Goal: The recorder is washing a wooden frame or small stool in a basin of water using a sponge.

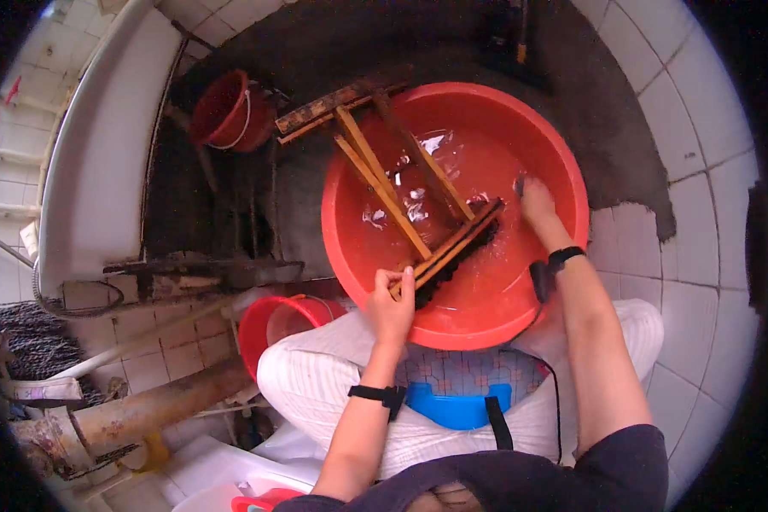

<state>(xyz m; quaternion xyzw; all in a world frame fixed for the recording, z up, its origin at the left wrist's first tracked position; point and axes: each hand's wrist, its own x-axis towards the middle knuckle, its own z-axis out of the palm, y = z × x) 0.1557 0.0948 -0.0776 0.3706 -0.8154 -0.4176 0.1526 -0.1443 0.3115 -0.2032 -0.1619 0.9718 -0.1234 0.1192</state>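
A wooden frame [384, 182], like that of a folding stool, lies tilted across a large red plastic basin [566, 166] that holds water. Its far crossbar [320, 115] juts past the basin's rim at the upper left. My left hand [393, 301] grips the end of the near crossbar [451, 246] between thumb and fingers. Along the underside of that bar runs a dark, bumpy strip [461, 259]. Inside the basin, near its right wall, is my right hand [537, 201], apart from the frame. Something small and dark shows at its fingertips; whether it is held is unclear.
A red bucket [230, 115] with a white handle stands at the upper left. Another red bucket [281, 326] is beside my left knee. A white bathtub-like rim [102, 147], a rusty pipe [160, 406] and a mop head [32, 339] line the left. White tiles [685, 269] border the right.
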